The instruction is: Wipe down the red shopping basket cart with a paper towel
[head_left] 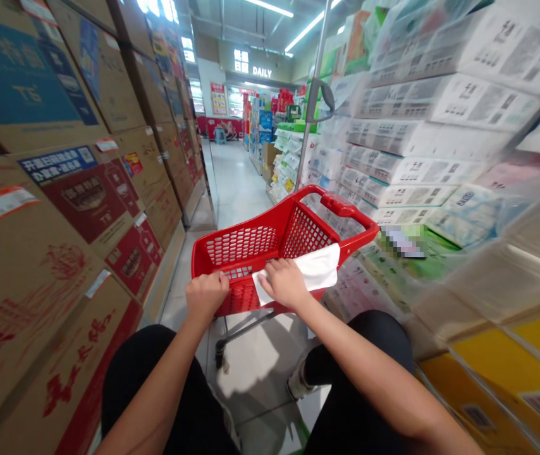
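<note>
A red plastic shopping cart (270, 240) stands in a store aisle right in front of me, tilted, with its mesh basket empty. My left hand (206, 294) is closed on the near rim of the basket. My right hand (285, 282) presses a white cloth (315, 268) against the same rim, a little to the right; the cloth drapes over the edge. A metal pole (312, 101) with a grey handle rises from the cart's far side. My knees in dark trousers show below.
Stacked brown cartons (61, 189) wall the left side of the aisle. Packs of tissue and paper goods (417, 126) pile up on the right, with yellow boxes (511, 373) low down. The tiled floor (236, 183) runs ahead toward more shelves and a "DAILY" sign.
</note>
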A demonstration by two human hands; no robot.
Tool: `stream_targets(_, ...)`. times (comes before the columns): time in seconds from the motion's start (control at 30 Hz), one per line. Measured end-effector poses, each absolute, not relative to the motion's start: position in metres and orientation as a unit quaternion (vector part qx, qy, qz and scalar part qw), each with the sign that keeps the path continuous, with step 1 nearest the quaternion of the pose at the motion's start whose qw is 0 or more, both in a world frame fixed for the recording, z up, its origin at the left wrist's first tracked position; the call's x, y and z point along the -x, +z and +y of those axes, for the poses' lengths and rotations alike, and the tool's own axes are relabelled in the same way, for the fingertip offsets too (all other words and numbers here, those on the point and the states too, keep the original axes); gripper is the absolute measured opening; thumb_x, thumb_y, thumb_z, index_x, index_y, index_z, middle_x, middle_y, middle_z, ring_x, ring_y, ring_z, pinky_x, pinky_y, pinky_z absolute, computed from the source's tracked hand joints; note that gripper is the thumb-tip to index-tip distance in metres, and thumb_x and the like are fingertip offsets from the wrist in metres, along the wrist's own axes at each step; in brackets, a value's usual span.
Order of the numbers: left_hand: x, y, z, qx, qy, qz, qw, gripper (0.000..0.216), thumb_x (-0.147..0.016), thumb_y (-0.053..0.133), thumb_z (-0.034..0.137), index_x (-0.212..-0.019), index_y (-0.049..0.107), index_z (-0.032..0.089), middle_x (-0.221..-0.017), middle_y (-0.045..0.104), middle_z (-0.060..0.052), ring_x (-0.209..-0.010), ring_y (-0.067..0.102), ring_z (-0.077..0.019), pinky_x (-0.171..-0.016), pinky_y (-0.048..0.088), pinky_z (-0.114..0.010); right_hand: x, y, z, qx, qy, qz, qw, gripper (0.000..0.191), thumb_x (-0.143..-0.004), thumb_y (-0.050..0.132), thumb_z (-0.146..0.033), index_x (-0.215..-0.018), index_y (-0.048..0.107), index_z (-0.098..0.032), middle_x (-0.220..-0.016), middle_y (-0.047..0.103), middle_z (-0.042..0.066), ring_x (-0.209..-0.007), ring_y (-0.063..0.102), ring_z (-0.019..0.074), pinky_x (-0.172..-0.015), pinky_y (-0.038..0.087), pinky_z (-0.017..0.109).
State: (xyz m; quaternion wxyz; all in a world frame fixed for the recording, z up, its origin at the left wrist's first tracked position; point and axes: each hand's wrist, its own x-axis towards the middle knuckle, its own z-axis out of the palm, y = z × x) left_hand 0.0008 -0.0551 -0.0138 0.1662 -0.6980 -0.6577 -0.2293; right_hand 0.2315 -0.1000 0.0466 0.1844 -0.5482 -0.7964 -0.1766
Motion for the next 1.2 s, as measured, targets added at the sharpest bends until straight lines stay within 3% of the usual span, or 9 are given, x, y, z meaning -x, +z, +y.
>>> stream_targets(0.1, -0.003, -0.012, -0.056, 0.696, -0.22, -0.664, 0.164, 0.049, -0.098, 0.034, 0.035, -0.082, 0.074, 0.013, -0.073, 0.068, -0.017, -0.068, 0.06, -0.0254, -0.061, 0.027, -0.032, -0.196, 0.035, -0.096, 0.545, -0.149, -0.807, 0.171, 0.041, -0.104, 0.039, -0.048, -0.098, 0.065, -0.017, -0.095, 0.069, 0.011, -0.092, 0.058, 0.0255, -0.087, 0.036, 0.038)
stream_targets(0.23, -0.001, -0.013, -0.055, 0.7, -0.213, -0.664, 0.155, 0.051, -0.098, 0.032, 0.036, -0.083, 0.075, 0.013, -0.075, 0.068, -0.017, -0.069, 0.06, -0.0257, -0.062, 0.026, -0.032, -0.186, 0.034, -0.09, 0.537, -0.134, -0.817, 0.163, 0.046, -0.105, 0.036, -0.05, -0.098, 0.067, -0.017, -0.094, 0.071, 0.01, -0.091, 0.06, 0.0242, -0.085, 0.036, 0.037)
stream_targets(0.37, 0.006, -0.009, -0.051, 0.696, -0.207, -0.672, 0.148, 0.048, -0.097, 0.034, 0.036, -0.082, 0.075, 0.015, -0.075, 0.069, -0.016, -0.07, 0.06, -0.0255, -0.061, 0.023, -0.033, -0.229, 0.049, -0.085, 0.596, -0.162, -0.773, 0.144, 0.053, -0.102, 0.037, -0.056, -0.092, 0.07, -0.016, -0.091, 0.071, 0.012, -0.087, 0.061, 0.0246, -0.083, 0.034, 0.036)
stream_targets(0.6, 0.007, -0.001, -0.045, 0.694, -0.2, -0.68, 0.13, 0.045, -0.096, 0.036, 0.035, -0.08, 0.074, 0.018, -0.073, 0.069, -0.013, -0.065, 0.057, -0.0226, -0.059, 0.019, -0.033, -0.312, 0.076, -0.081, 0.647, -0.219, -0.719, 0.125, 0.05, -0.102, 0.04, -0.048, -0.084, 0.072, -0.014, -0.085, 0.073, 0.013, -0.084, 0.062, 0.0245, -0.084, 0.031, 0.038)
stream_targets(0.97, -0.008, -0.015, -0.049, 0.697, -0.22, -0.665, 0.153, 0.048, -0.098, 0.034, 0.034, -0.079, 0.073, 0.014, -0.074, 0.067, -0.017, -0.069, 0.058, -0.0251, -0.062, 0.024, -0.033, -0.161, 0.021, -0.077, 0.576, -0.122, -0.783, 0.198, 0.045, -0.104, 0.037, -0.045, -0.091, 0.071, -0.019, -0.089, 0.075, 0.009, -0.083, 0.065, 0.0226, -0.081, 0.035, 0.036)
stream_targets(1.2, 0.008, -0.004, -0.047, 0.693, -0.206, -0.679, 0.127, 0.042, -0.096, 0.038, 0.033, -0.081, 0.073, 0.016, -0.072, 0.066, -0.014, -0.065, 0.057, -0.022, -0.059, 0.022, -0.033, -0.278, 0.06, -0.08, 0.619, -0.19, -0.749, 0.14, 0.051, -0.101, 0.038, -0.049, -0.085, 0.073, -0.014, -0.085, 0.074, 0.013, -0.081, 0.063, 0.0247, -0.082, 0.033, 0.037)
